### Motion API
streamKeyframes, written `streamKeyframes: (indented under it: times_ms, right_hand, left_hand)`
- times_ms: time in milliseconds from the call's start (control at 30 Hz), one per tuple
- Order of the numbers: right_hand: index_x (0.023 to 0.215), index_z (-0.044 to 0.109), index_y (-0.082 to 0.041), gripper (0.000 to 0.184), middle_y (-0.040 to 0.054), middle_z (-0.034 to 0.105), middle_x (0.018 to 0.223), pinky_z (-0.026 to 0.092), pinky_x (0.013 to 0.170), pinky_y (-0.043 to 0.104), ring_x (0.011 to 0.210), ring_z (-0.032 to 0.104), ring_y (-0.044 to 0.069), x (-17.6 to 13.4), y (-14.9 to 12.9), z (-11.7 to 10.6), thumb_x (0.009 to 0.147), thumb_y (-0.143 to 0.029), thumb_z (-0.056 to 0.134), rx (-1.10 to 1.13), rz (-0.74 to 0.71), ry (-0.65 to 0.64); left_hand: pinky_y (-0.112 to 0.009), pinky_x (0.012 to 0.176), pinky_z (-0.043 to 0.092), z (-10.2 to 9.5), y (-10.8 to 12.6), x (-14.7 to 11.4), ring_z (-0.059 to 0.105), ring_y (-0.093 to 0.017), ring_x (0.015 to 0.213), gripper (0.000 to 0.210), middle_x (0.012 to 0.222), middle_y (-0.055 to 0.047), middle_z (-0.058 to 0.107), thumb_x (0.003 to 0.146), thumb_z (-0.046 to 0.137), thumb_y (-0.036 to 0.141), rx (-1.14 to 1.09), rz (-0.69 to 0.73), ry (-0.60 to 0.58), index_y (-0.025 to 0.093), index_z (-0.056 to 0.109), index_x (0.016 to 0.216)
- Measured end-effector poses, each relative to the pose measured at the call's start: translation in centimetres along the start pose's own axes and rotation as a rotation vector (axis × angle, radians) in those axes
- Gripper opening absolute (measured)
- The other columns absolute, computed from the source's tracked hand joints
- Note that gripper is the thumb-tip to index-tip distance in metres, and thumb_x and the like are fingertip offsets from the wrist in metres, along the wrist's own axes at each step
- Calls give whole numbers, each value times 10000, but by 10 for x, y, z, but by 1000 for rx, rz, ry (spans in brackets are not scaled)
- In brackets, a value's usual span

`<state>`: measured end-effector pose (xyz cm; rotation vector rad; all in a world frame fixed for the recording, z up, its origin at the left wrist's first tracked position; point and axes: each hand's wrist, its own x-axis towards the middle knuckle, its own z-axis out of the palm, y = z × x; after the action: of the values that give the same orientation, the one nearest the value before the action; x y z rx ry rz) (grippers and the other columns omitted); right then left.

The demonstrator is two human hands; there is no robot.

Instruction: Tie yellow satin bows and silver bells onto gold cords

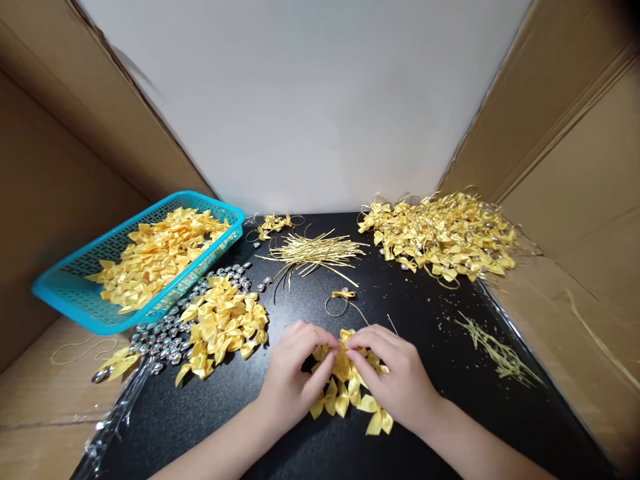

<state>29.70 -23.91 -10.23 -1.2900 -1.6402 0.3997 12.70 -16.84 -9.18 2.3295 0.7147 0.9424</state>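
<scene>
My left hand (303, 363) and my right hand (395, 367) meet at the front middle of the black table, fingertips pinched close together. Between them they grip a yellow ribbon bow (345, 339); the fingers cover part of it. Beneath the hands lies a small cluster of yellow bows (343, 397). Just beyond, a single bow (344, 294) with a looped gold cord rests on the table. Whether a cord or bead is also in my fingers is hidden.
A turquoise basket (55, 280) of yellow bows stands at left. Beside it lie silver beads (167, 333) and a bow pile (227, 320). Gold cords (317, 252) lie at the back, corded bows (445, 237) at back right, cord scraps (500, 353) at right. Cardboard (575, 200) flanks the table.
</scene>
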Motion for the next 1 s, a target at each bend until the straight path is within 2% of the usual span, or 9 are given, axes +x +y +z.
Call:
streamKeyframes:
  times_ms: [167,267,367,533,833,900,1000]
  right_hand:
    - [855,605,-195,171,35,668,803,479,727,302,777,603,170,-1,2,0,871,-46,522,-142,-43,-45]
    - [833,620,-203,184,39,680,861,461,765,325,829,600,179,-2,2,0,868,-49,525,-196,-54,-5]
    - [804,619,-202,159,33,681,867,436,779,328,834,592,176,-2,2,0,866,-73,549,-241,-45,18]
    - [823,585,-186,92,34,667,884,377,788,335,853,573,187,1,-3,-2,853,-100,569,-305,7,-48]
    - [803,511,-192,71,10,606,826,250,941,425,831,530,182,5,-10,-11,845,-141,485,-335,30,-255]
    - [764,482,-192,97,-4,577,786,279,907,402,798,513,165,6,-8,-14,850,-148,476,-278,33,-299]
    - [698,407,-195,194,-28,509,697,339,780,324,710,471,136,8,-6,-17,890,-184,430,-57,74,-371]
  left_hand:
    - [-290,672,388,0,-1,0,563,-145,708,128,793,-8,694,847,576,83,200,154,-2,201,582,893]
    - [-297,670,368,0,-2,-1,546,-148,702,152,807,-6,704,829,596,77,284,207,5,206,588,908]
    - [-298,654,356,0,-1,-1,533,-146,684,159,802,-4,706,826,592,74,310,237,10,209,596,911]
    - [-293,645,353,0,3,1,526,-144,669,157,792,-6,702,824,589,65,301,271,24,201,592,900]
    - [-287,664,386,-1,3,-1,572,-137,693,143,787,-9,701,832,589,61,125,191,-5,199,580,866]
    - [-288,674,400,-1,3,-1,584,-144,702,96,767,-14,691,848,593,100,27,115,-43,196,591,840]
    - [-275,651,413,-2,4,1,574,-147,677,90,705,-15,654,876,600,198,-128,-63,-137,189,607,787]
